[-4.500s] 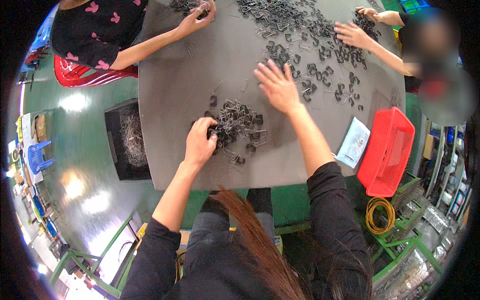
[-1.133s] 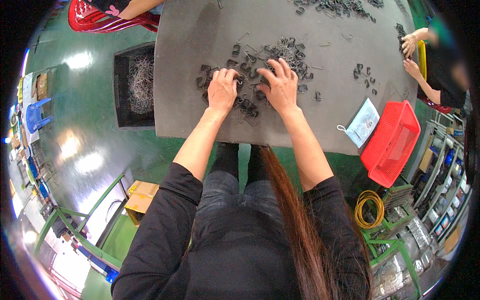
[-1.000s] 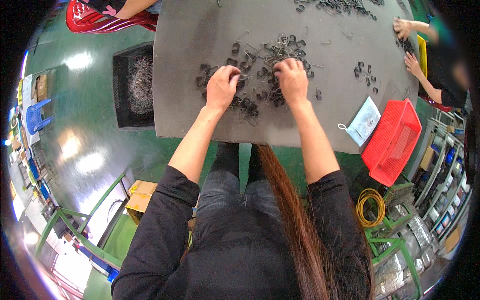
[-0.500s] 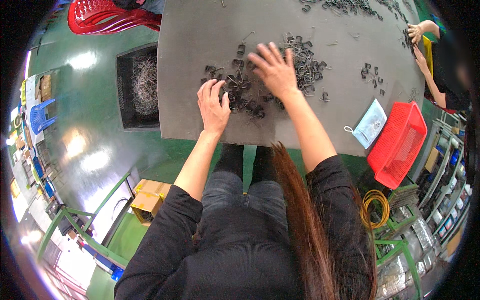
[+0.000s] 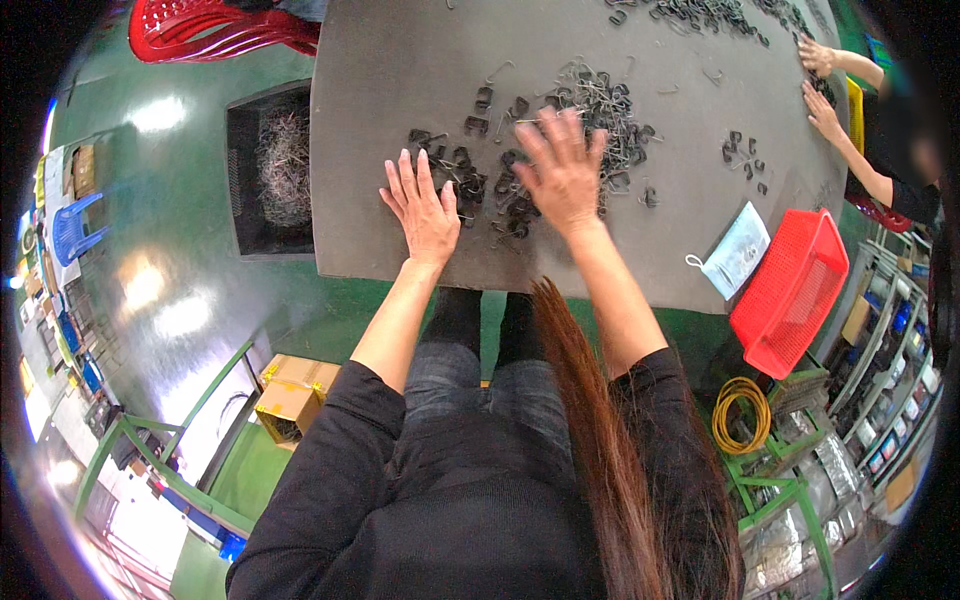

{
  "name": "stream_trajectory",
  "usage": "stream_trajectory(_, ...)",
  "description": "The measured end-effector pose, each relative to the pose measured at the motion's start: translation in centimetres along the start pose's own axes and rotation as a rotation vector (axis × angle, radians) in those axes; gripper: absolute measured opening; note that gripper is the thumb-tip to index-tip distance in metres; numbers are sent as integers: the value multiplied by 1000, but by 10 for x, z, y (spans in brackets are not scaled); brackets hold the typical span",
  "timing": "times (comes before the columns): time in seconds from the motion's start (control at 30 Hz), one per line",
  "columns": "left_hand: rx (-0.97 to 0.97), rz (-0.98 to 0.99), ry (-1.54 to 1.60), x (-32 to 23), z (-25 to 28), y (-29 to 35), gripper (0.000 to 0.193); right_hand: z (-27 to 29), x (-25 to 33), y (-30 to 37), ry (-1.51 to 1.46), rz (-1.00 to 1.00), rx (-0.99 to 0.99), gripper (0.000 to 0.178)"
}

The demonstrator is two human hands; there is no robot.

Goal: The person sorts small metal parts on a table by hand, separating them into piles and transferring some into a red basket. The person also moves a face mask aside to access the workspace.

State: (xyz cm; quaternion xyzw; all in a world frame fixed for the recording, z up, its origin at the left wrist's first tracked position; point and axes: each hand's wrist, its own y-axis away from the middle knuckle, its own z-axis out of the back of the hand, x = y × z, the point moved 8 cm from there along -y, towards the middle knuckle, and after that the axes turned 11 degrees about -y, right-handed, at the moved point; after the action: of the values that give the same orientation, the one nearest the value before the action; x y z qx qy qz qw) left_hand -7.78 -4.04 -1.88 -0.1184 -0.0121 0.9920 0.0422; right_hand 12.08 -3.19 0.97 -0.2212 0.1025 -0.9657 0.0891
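Observation:
Small black clip-like parts, many with thin wire hooks, lie on the grey tabletop (image 5: 400, 60). My left hand (image 5: 425, 215) is open, fingers spread, at the near left edge of a loose cluster of black parts (image 5: 465, 178). Over the left side of a denser pile of hooked parts (image 5: 618, 125) is my right hand (image 5: 565, 170), its fingers spread and a little blurred. It hides some of the parts under it, and whether it touches them I cannot tell. Neither hand holds anything.
A red basket (image 5: 785, 305) and a light blue face mask (image 5: 735, 255) lie at the table's right. Left of the table stands a black crate (image 5: 240, 180) of thin wire pieces. Another person's hands (image 5: 822, 105) work at the far right edge. More black parts (image 5: 700, 14) lie farther back.
My left hand's fingers have straightened and spread from a curled pose. My right hand has shifted slightly right and toward me. The other person's hands have moved a little.

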Motion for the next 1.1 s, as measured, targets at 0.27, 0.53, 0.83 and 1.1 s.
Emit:
stream_trajectory(0.27,33,-108,150,-39,7,-7,56,14,-45,-5,-62,-300,-187,27)
stream_trajectory(0.53,-39,-183,264,-82,25,-8,63,50,-5,-39,-539,-320,-145,26)
stream_trajectory(0.83,162,-791,15,-196,-18,39,61,74,-100,95,-127,-665,-279,40)
stream_trajectory(1.1,99,-441,5,-152,2,3,36,58,-87,23,-261,-310,-128,45)
